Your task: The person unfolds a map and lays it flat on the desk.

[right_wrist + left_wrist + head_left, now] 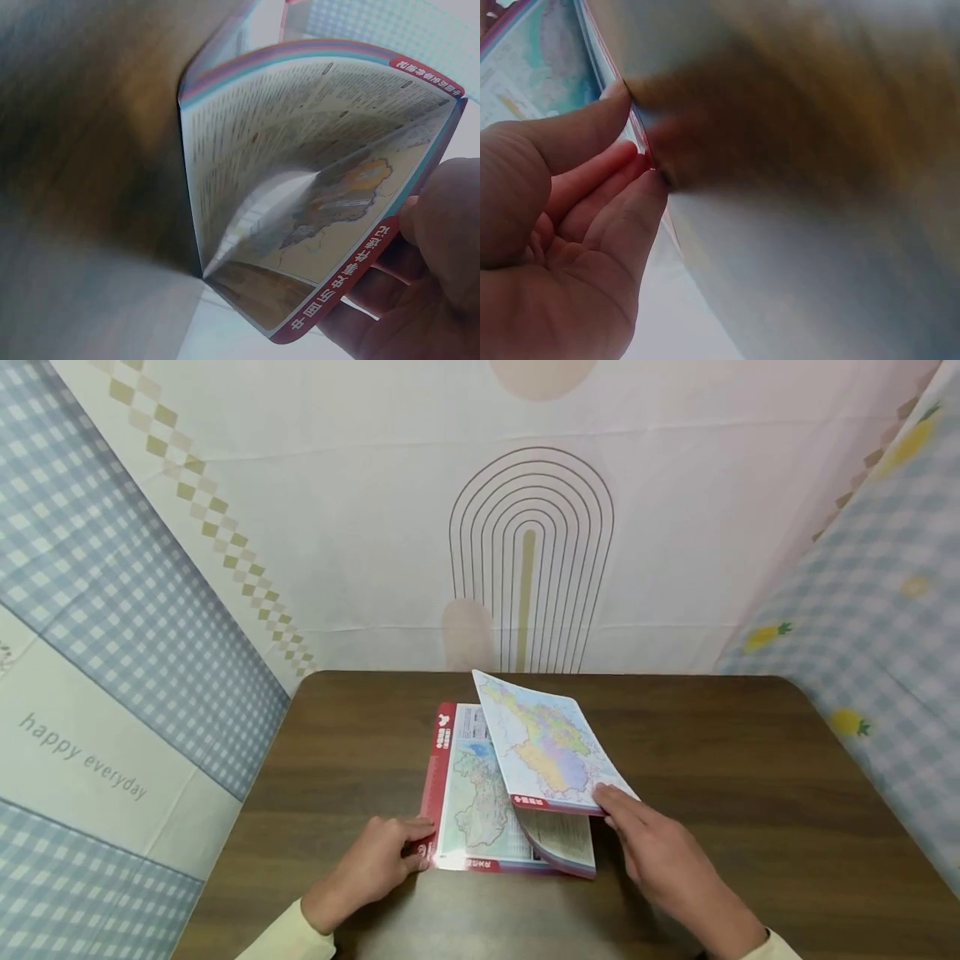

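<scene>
A red-edged folding map (480,802) with coloured panels and printed text lies on the table near its front, partly opened. My left hand (378,860) rests at its lower left edge, index fingertip and thumb tip touching the red border; the left wrist view shows the fingertips right at that edge. My right hand (660,852) pinches the near right corner of a raised map panel (543,747), thumb on top and fingers beneath. That panel slants over the lower one. From the right wrist, a folded inner sheet (262,150) with text and a brown map shows, bent into a curve.
The dark wooden table (712,752) extends to both sides of the map. Behind it hangs a pale cloth (360,552) with arch patterns. Blue checked cloths (97,552) hang at the left and right sides.
</scene>
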`<state>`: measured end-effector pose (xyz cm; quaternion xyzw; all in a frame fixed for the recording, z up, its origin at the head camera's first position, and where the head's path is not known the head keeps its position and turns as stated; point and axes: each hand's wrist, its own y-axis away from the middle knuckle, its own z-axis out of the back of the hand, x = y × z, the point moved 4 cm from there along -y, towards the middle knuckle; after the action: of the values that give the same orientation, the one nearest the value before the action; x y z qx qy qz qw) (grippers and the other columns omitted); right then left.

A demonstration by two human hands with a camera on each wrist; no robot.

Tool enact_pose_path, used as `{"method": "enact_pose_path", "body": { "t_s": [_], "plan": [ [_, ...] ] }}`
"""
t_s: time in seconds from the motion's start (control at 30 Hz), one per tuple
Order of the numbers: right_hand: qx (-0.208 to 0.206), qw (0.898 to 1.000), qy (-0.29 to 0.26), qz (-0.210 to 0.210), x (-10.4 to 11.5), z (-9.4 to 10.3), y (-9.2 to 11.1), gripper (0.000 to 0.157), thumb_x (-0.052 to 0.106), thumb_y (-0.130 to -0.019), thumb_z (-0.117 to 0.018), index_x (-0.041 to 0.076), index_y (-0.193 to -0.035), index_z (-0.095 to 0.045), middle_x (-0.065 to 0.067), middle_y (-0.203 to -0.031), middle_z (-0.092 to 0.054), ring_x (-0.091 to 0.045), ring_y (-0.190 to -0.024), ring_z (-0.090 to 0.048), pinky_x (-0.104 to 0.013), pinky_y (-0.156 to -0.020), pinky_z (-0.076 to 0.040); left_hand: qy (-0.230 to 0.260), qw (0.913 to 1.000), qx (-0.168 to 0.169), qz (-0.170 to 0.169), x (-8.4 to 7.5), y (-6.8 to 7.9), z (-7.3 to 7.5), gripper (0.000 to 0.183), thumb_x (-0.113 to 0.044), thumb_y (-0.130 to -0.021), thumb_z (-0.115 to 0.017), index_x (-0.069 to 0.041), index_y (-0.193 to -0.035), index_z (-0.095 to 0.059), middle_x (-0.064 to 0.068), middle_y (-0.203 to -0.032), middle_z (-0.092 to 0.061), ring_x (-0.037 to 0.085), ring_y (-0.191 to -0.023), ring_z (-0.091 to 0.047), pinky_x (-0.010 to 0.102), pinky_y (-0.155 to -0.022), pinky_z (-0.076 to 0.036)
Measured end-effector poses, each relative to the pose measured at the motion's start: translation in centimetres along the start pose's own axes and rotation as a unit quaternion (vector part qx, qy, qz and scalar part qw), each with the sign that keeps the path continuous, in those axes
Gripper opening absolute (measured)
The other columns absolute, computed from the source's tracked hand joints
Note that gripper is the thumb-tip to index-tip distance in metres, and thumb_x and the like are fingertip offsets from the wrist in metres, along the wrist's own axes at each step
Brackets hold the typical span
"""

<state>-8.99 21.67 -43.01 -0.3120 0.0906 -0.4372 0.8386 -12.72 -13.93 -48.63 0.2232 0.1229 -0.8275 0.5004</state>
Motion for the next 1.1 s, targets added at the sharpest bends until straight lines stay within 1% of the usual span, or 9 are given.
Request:
{"method": "enact_pose_path", "body": {
  "t_s": [0.2,0.43,0.53,0.67,0.77,0.83,0.9,0.97,1.1],
  "plan": [
    [-0.011,1.000,0.005,-0.018,-2.0,1.4,0.7,0.058,0.042,-0.116,-0.025,0.010,-0.137,-0.068,-0.009,-0.128,-0.077,-0.027,-0.101,-0.078,-0.043,-0.075,-0.061,-0.015,0.9996,0.010,0.020,0.3,0.4,-0.1,0.047,-0.017,-0.085,-0.089,-0.006,-0.129,-0.077,0.011,-0.131,-0.075,0.023,-0.111,-0.074,0.044,-0.090,-0.063],
    [-0.038,0.999,-0.001,-0.020,-3.4,3.5,1.5,0.055,0.039,-0.116,-0.029,0.009,-0.138,-0.069,-0.009,-0.124,-0.078,-0.028,-0.099,-0.078,-0.025,-0.084,-0.059,-0.037,0.9987,-0.010,0.032,1.8,1.6,0.9,0.047,-0.018,-0.083,-0.091,-0.007,-0.127,-0.078,0.008,-0.129,-0.077,0.025,-0.116,-0.075,0.046,-0.094,-0.062],
    [-0.034,0.999,-0.006,-0.032,-3.9,4.4,2.0,0.054,0.040,-0.115,-0.031,0.009,-0.139,-0.069,-0.012,-0.122,-0.079,-0.004,-0.117,-0.069,-0.019,-0.086,-0.057,-0.045,0.9983,-0.014,0.034,2.3,2.1,1.3,0.048,-0.017,-0.082,-0.091,-0.006,-0.127,-0.077,0.009,-0.129,-0.077,0.026,-0.118,-0.074,0.046,-0.095,-0.061],
    [-0.025,0.998,-0.005,-0.050,-4.7,5.5,3.2,0.050,0.037,-0.116,-0.035,0.010,-0.143,-0.066,-0.013,-0.127,-0.077,0.021,-0.136,-0.036,-0.007,-0.096,-0.048,-0.063,0.9971,-0.021,0.039,3.1,2.8,1.9,0.049,-0.016,-0.081,-0.092,-0.006,-0.127,-0.078,0.008,-0.129,-0.077,0.026,-0.118,-0.075,0.045,-0.095,-0.061],
    [-0.021,0.998,-0.002,-0.057,-5.3,6.2,4.2,0.052,0.038,-0.116,-0.034,0.009,-0.144,-0.065,-0.014,-0.131,-0.074,0.022,-0.140,-0.033,0.000,-0.106,-0.034,-0.076,0.9954,-0.030,0.050,3.9,3.3,2.4,0.049,-0.016,-0.079,-0.092,-0.008,-0.125,-0.079,0.007,-0.127,-0.078,0.025,-0.117,-0.075,0.045,-0.095,-0.061],
    [-0.017,0.998,0.005,-0.061,-5.8,7.0,5.2,0.054,0.040,-0.116,-0.032,0.007,-0.144,-0.064,-0.016,-0.131,-0.074,0.022,-0.141,-0.032,0.002,-0.107,-0.029,-0.082,0.9945,-0.033,0.057,4.1,3.5,2.6,0.049,-0.015,-0.079,-0.093,-0.008,-0.125,-0.079,0.006,-0.127,-0.078,0.025,-0.116,-0.076,0.045,-0.095,-0.061],
    [-0.015,0.998,0.024,-0.065,-6.5,8.1,6.6,0.060,0.044,-0.116,-0.027,0.007,-0.144,-0.065,-0.016,-0.129,-0.074,0.022,-0.142,-0.031,0.000,-0.102,-0.036,-0.084,0.9943,-0.032,0.058,4.0,3.6,2.6,0.049,-0.014,-0.079,-0.092,-0.008,-0.125,-0.079,0.006,-0.128,-0.078,0.026,-0.116,-0.076,0.045,-0.095,-0.061],
    [-0.011,0.996,0.049,-0.073,-7.2,9.2,7.9,0.062,0.047,-0.116,-0.025,0.007,-0.143,-0.065,-0.014,-0.128,-0.074,0.025,-0.142,-0.028,-0.009,-0.091,-0.047,-0.086,0.9942,-0.032,0.056,3.8,3.6,2.6,0.049,-0.012,-0.079,-0.092,-0.008,-0.126,-0.079,0.007,-0.128,-0.077,0.027,-0.116,-0.075,0.046,-0.095,-0.061],
    [-0.012,0.993,0.086,-0.084,-8.4,10.8,10.5,0.065,0.050,-0.115,-0.024,0.009,-0.140,-0.067,-0.006,-0.133,-0.074,0.026,-0.142,-0.025,-0.031,-0.073,-0.051,-0.092,0.9938,-0.030,0.054,3.5,3.6,2.5,0.050,-0.011,-0.079,-0.091,-0.006,-0.127,-0.078,0.011,-0.128,-0.077,0.031,-0.117,-0.075,0.048,-0.094,-0.060]
  ]
}}
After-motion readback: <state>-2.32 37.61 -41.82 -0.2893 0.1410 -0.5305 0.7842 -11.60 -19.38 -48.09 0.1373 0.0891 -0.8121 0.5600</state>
